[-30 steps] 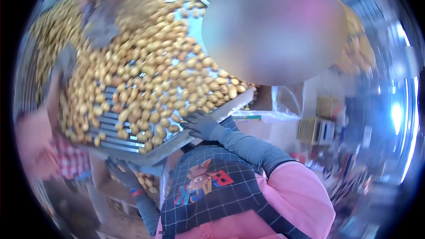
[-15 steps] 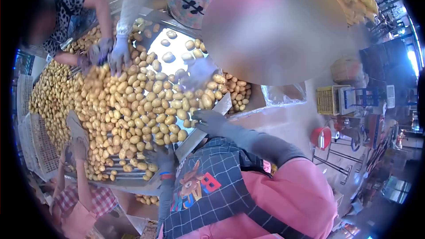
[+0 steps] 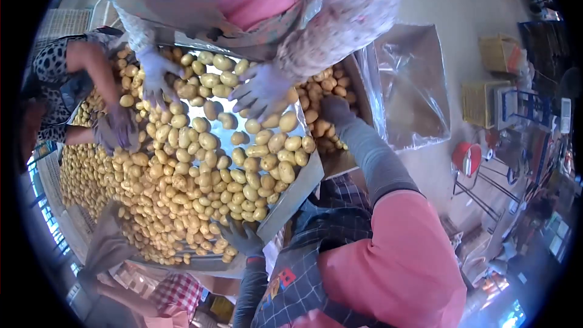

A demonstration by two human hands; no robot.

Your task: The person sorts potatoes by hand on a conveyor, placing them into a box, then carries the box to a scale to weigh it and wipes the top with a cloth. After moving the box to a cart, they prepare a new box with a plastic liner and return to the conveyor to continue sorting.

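Observation:
Many potatoes (image 3: 237,185) cover the sorting table, lying close together in front of me. My left hand (image 3: 243,240), in a grey glove, rests at the near edge of the pile with its fingers spread against the potatoes. My right hand (image 3: 337,112), gloved in dark grey, reaches past the table's metal side plate (image 3: 293,197) into a box of potatoes (image 3: 322,94) at the right. It touches the potatoes there, and its fingers are mostly hidden.
Opposite me, a co-worker's purple-gloved hands (image 3: 264,91) lie over potatoes on the bright table surface. Another person's gloved hands (image 3: 118,127) work at the left. A grey-gloved arm (image 3: 109,243) reaches in lower left. A plastic-lined carton (image 3: 413,91) stands at right, near a red bucket (image 3: 466,158).
My right hand has moved from the metal side plate into the box of potatoes. My left hand stays by the pile's near edge. The view has shifted, and the co-worker opposite has straightened up.

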